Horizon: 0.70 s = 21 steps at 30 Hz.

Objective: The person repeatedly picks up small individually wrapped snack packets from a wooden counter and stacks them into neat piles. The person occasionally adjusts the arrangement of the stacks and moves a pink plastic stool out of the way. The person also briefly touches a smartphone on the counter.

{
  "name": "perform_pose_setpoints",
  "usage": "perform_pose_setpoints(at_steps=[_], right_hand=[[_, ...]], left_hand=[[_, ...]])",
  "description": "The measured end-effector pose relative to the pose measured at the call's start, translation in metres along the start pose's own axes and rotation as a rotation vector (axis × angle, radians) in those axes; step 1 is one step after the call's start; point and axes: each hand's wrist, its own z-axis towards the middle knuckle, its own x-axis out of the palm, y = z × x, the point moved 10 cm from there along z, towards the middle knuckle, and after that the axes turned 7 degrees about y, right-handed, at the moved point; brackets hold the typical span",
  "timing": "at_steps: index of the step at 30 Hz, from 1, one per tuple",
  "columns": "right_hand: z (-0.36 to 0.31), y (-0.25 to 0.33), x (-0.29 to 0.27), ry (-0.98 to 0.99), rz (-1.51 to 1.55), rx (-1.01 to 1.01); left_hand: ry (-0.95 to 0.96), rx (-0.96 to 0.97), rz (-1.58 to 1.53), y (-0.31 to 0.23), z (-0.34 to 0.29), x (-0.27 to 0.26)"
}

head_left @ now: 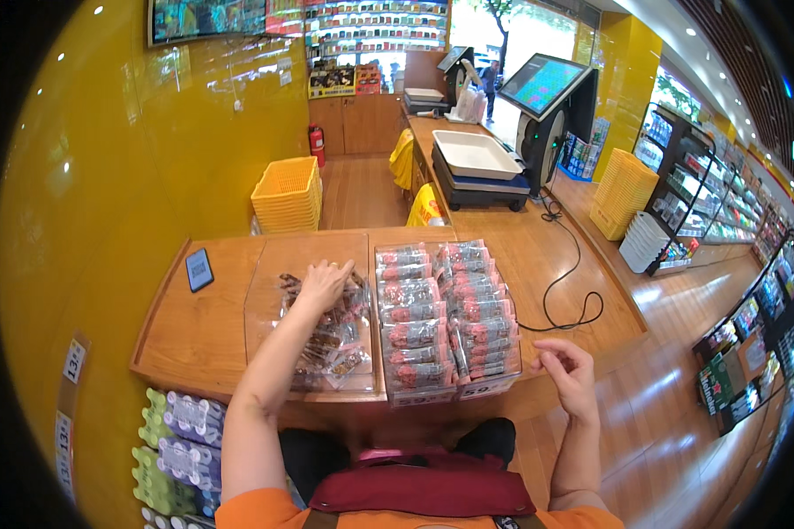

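My left hand reaches into a see-through plastic tray that holds loose brown snack packets. Its fingers are bent down onto a brown packet near the tray's far right side; the fingertips are partly hidden. To the right of that tray stands a see-through box with two columns of pink-and-grey snack packets, lined up in rows. Beyond this box's right front corner hangs my right hand, its fingers curled in and nothing visible in them. Both trays rest on a wooden counter.
A phone-like card stand lies at the counter's left. A black cable loops at the right. Farther back are a scale with a white tray, a touch screen and yellow baskets. Bottle packs stand below left.
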Motion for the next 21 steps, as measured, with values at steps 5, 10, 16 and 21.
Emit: perform_pose_setpoints(at_steps=[5, 10, 16, 21], right_hand=[[-0.017, -0.011, -0.029, -0.112, 0.064, 0.02], [-0.003, -0.013, -0.015, -0.107, 0.132, -0.011], [0.042, 0.057, 0.083, 0.202, -0.123, -0.169], [-0.013, 0.2, 0.173, 0.597, -0.685, -1.034]], left_hand=[[0.019, -0.024, -0.328, 0.035, -0.005, -0.068], [-0.111, -0.165, -1.173, 0.083, -0.037, -0.099], [-0.163, -0.348, -1.864, 0.087, -0.086, -0.044], [-0.252, -0.444, -1.862, 0.079, -0.101, -0.037]])
